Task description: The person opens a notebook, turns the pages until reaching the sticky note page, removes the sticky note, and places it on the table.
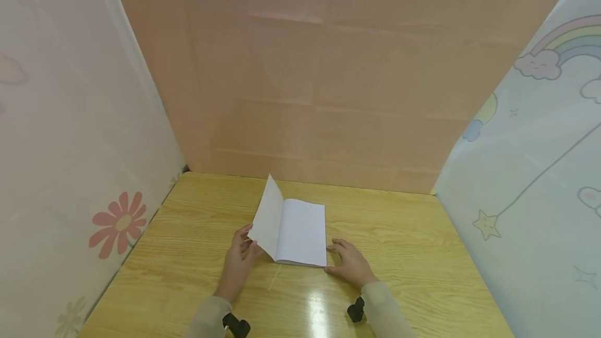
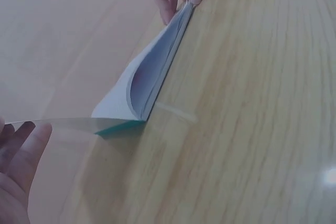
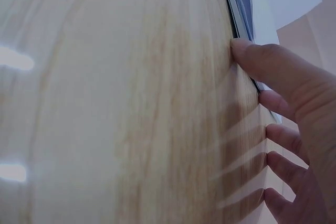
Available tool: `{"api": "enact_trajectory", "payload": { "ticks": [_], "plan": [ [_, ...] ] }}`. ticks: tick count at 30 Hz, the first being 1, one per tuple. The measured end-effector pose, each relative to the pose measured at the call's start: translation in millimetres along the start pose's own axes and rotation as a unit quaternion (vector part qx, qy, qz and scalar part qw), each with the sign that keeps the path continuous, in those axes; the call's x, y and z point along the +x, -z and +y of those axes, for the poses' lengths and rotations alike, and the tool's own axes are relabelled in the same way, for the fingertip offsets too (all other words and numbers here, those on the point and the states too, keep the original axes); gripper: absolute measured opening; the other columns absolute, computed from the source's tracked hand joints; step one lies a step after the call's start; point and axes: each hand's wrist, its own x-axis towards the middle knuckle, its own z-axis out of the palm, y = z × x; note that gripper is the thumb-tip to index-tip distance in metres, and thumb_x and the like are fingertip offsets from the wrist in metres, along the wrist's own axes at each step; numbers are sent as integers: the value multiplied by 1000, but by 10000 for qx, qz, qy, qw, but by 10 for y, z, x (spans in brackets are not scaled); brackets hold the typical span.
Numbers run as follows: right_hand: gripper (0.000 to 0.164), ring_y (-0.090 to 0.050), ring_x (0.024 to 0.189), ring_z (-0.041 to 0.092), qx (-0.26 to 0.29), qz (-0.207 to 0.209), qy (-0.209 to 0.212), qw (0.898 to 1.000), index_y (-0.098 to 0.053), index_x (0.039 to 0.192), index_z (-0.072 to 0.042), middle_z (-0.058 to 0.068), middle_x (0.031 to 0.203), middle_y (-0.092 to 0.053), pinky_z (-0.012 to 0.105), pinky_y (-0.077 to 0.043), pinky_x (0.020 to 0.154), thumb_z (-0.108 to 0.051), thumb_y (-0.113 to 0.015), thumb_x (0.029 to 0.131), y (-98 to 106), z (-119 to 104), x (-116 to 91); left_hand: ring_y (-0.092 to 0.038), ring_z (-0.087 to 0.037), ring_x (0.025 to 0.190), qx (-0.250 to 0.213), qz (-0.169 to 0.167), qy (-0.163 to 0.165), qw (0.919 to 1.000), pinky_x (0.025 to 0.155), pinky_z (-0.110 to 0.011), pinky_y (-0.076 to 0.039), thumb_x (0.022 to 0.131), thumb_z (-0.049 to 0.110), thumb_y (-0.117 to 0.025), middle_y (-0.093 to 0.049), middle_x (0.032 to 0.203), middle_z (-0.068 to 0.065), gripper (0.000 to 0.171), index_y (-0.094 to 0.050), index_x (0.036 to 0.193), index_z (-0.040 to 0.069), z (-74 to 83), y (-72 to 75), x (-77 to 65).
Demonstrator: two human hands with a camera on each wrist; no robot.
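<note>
A notebook (image 1: 302, 233) lies on the table with its lined right page face up. Its pale cover (image 1: 266, 218) stands tilted up on the left, and a green outer side (image 2: 121, 127) shows in the left wrist view. At the cover's lower left corner, my left hand (image 1: 238, 262) pinches the edge between thumb and fingers. My right hand (image 1: 349, 264) is at the page block's lower right corner. In the right wrist view its thumb (image 3: 273, 64) touches the notebook's edge, while the other fingers are spread with their tips near the table.
The wooden table (image 1: 399, 233) meets a tan backdrop (image 1: 319, 77) at its far edge. Printed sheets (image 1: 61, 119) flank it on both sides. A thin pale streak (image 1: 274, 278) extends below the spine; I cannot tell whether it is a ribbon or a reflection.
</note>
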Motion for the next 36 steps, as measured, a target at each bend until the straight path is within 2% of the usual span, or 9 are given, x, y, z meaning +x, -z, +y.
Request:
{"api": "enact_trajectory", "payload": {
  "ticks": [4,10,12,20,24,28,33,36],
  "plan": [
    [60,-47,129,37,15,-58,-100,9999,-62,124,-13,12,143,-49,54,-40,104,-43,-80,75,0,-1,14,-61,-31,104,8,159,156,9998,80,-30,-57,97,3,-54,-51,129,-22,47,-39,141,11,-43,74,-25],
    [59,-46,130,36,73,-80,-184,9998,-63,124,-14,10,143,-48,54,-40,105,-44,-80,76,-4,-7,21,-60,-24,106,30,305,520,9982,81,-28,-57,98,5,-54,-47,140,-17,49,-35,142,15,-112,184,-70],
    [59,-46,130,36,100,-76,-189,9997,-63,124,-14,10,143,-48,54,-39,105,-43,-80,76,-2,-10,19,-59,-25,107,7,330,664,9972,82,-28,-57,98,4,-53,-45,141,-18,50,-33,143,14,-133,215,-82],
    [58,-47,129,36,35,-28,-132,9999,-63,124,-14,10,143,-49,53,-40,105,-43,-80,76,-14,6,19,-56,-37,113,-20,438,1454,9884,85,-27,-55,100,5,-49,-18,155,-28,51,-27,146,9,-243,322,-111],
    [59,-47,129,35,41,-14,-117,9999,-63,124,-14,9,143,-49,53,-40,105,-43,-80,76,-19,9,14,-57,-37,112,-49,503,1639,9852,85,-28,-55,99,1,-49,-29,150,-28,51,-27,145,5,-273,347,-105],
    [60,-47,129,36,43,-28,-91,9999,-63,125,-14,10,143,-49,54,-40,105,-43,-80,75,-17,4,15,-61,-35,106,307,647,1724,9824,82,-27,-57,97,-3,-51,-45,135,-27,49,-32,141,2,-299,359,-86],
    [60,-46,130,36,77,-38,-151,9998,-63,125,-14,9,144,-49,53,-39,106,-43,-80,76,-10,-7,12,-64,-27,94,1288,670,1834,9723,73,-24,-56,95,-1,-56,-51,126,-25,48,-37,138,0,-344,389,-54],
    [60,-46,130,36,86,-31,-157,9998,-63,125,-14,10,143,-49,54,-39,105,-44,-80,76,-13,-5,11,-64,-26,92,1599,606,1886,9670,70,-24,-55,94,-1,-57,-52,124,-25,49,-37,139,-2,-347,404,-35]
  ]
}}
